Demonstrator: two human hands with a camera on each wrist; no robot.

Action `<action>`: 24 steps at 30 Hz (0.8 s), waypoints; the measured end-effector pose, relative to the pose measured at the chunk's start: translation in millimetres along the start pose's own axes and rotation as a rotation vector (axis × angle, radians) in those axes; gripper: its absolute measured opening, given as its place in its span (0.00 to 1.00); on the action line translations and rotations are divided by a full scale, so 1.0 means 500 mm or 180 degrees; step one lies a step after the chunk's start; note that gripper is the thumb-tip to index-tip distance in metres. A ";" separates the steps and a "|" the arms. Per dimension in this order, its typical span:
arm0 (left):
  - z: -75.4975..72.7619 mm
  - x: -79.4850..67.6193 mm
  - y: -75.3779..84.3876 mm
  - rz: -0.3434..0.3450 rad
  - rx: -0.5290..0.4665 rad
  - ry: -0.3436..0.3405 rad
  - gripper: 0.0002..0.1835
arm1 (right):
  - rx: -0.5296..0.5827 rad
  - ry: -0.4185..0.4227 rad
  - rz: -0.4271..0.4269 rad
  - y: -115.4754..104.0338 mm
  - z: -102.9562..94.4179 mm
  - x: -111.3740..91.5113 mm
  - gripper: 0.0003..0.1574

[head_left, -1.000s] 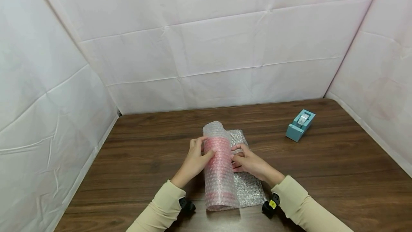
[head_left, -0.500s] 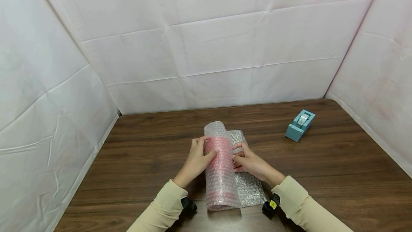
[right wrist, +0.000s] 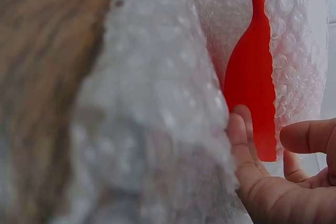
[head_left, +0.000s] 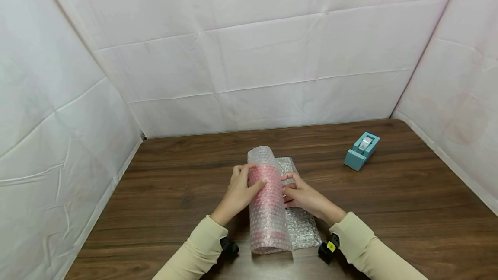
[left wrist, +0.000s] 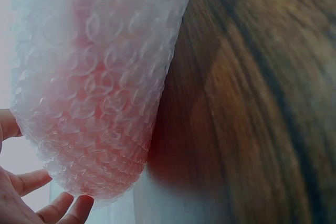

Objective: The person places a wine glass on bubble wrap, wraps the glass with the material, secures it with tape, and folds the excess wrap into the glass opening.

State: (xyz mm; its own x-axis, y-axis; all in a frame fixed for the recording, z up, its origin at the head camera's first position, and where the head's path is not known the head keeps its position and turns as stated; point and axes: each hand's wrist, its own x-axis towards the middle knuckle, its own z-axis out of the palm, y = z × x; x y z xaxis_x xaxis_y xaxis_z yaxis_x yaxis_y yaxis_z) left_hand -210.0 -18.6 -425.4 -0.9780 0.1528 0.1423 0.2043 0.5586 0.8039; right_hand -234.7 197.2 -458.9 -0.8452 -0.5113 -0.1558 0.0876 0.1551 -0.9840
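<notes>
Red utensil (right wrist: pixel 252 72) (in bubble wrap (head_left: pixel 268 215)) — between both hands (head_left: pixel 237 191) (head_left: pixel 304 197), perhaps touched.

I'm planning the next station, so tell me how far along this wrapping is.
Done: bubble wrap is folded over the red item. In hand: the left hand grips the bubble wrap; the right hand holds its open edge. Left, probably: rolling up the flat stretch and taping, as the tape dispenser sits apart from both hands.

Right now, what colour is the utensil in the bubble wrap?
The utensil is red, clearest in the right wrist view.
</notes>
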 end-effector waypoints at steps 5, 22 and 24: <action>0.004 0.001 0.002 0.0015 0.0058 0.0036 0.27 | -0.0087 0.0039 0.0066 -0.002 -0.002 -0.004 0.21; 0.018 0.006 0.009 0.0100 0.0030 0.0062 0.23 | -0.0305 0.0098 0.0115 0.000 -0.020 -0.019 0.26; 0.018 0.006 0.012 0.0106 0.0027 0.0043 0.23 | -0.0334 0.0105 0.0109 0.000 -0.022 -0.021 0.27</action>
State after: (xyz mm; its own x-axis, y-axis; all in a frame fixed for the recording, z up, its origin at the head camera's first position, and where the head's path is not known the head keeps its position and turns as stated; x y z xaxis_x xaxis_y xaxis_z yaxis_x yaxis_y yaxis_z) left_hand -211.5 -7.5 -425.6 -0.9711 0.1605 0.1766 0.2369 0.5602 0.7937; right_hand -231.5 211.9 -456.4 -0.8597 -0.4764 -0.1844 0.0624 0.2604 -0.9635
